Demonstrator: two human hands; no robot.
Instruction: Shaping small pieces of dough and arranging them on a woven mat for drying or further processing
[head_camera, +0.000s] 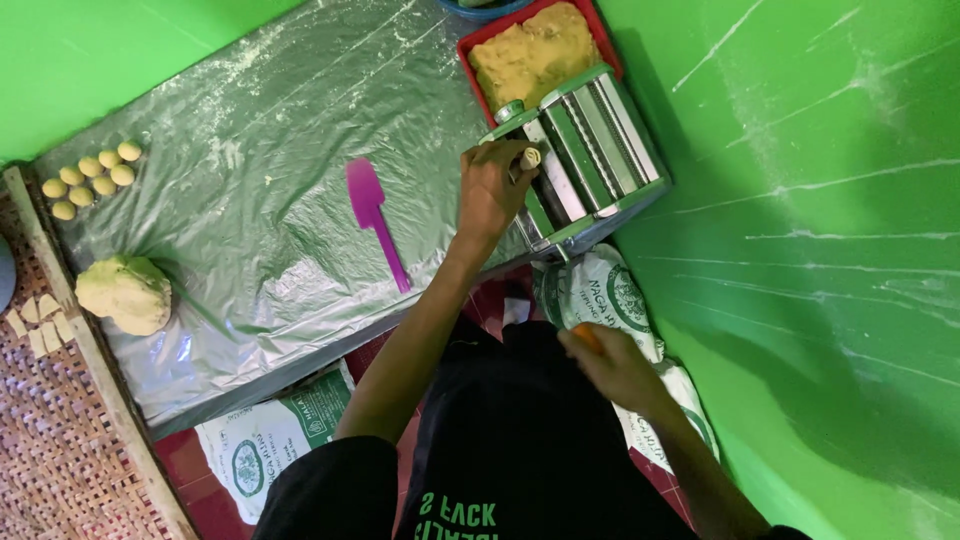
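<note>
Both hands busy: my left hand (492, 190) pinches dough (529, 157) at the roller machine (585, 150); fingers risk catching while my right hand (610, 362) clasps the orange crank handle (587, 338).

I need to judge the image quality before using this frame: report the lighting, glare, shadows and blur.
Head view: even, fairly soft light; pale glare streaks on the crinkled plastic sheet and the green wall; a dark shadow falls on the wall right of the pasta roller; the left hand is sharp, the right hand slightly motion-blurred; the tray of dough is cut off at the top edge.
</note>
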